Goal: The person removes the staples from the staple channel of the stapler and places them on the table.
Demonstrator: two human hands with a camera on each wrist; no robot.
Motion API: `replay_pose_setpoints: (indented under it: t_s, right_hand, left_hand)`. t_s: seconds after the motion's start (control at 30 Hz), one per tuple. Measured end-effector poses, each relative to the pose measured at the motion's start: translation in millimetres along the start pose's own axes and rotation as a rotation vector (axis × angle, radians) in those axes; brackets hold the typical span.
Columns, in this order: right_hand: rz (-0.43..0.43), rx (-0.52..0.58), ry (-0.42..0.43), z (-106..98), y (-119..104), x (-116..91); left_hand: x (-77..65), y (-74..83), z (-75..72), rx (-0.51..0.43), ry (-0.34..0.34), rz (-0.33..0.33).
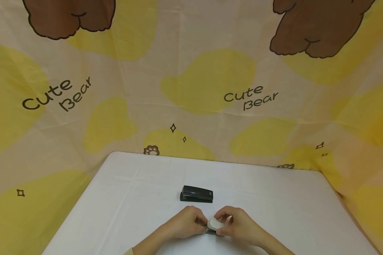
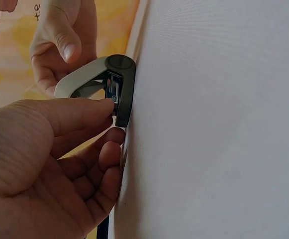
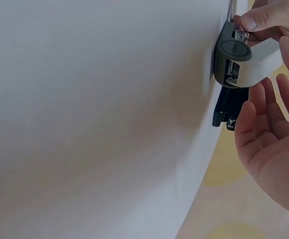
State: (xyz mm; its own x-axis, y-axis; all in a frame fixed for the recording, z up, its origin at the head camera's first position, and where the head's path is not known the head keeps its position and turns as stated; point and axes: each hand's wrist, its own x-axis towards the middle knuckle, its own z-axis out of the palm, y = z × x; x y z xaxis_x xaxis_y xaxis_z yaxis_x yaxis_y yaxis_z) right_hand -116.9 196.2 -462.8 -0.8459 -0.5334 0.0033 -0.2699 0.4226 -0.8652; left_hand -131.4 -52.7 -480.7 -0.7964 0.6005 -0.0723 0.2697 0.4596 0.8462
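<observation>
A black stapler [image 1: 196, 194] lies closed on the white desk [image 1: 115, 198], near the desk's middle with its long side across the view. Behind the desk's far edge hangs a cream backdrop cloth [image 1: 191, 71] printed with yellow blobs, brown bears and the words "Cute Bear".
</observation>
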Motion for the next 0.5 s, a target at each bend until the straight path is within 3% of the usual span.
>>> replay_pose_setpoints:
  t_s: [0.5]
  right_hand:
    - [-0.015, -0.036, -0.006, 4.1, -2.3, 5.1]
  left_hand:
    - [-0.4, -3.2, 3.4, 0.009, 0.015, 0.020]
